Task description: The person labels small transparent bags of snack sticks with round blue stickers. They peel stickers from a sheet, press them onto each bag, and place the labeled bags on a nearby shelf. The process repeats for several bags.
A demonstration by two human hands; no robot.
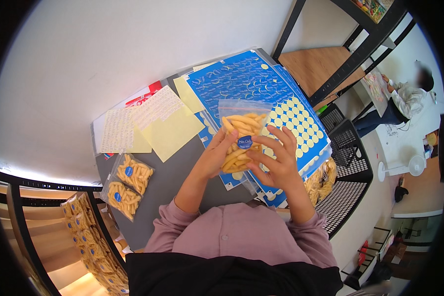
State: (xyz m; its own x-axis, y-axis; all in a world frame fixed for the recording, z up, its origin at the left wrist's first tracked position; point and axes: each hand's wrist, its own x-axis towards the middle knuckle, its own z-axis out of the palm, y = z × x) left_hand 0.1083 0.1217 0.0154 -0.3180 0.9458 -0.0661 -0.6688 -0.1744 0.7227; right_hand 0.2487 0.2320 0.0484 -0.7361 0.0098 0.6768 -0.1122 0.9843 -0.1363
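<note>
My left hand (219, 152) grips the left side of a clear zip bag (243, 122) filled with yellow stick snacks, its thumb on the front. A round blue sticker (244, 142) bearing writing is on the bag's front. My right hand (278, 157) has its fingers spread, and fingertips touch the bag beside the sticker's right edge. Under the bag lie blue sticker sheets (222, 79) with rows of round labels; many spots show bare pale-yellow backing. Two more snack bags with blue stickers, an upper one (135, 172) and a lower one (124, 199), lie to the left.
Yellow-backed label sheets (170, 127) rest on the grey table (170, 177) against the wall. Black perforated crates (349, 185) stand at the right, beside bagged snacks (320, 183). Stickered bags (92, 244) fill a lower-left rack. Another person (407, 98) works at the far right.
</note>
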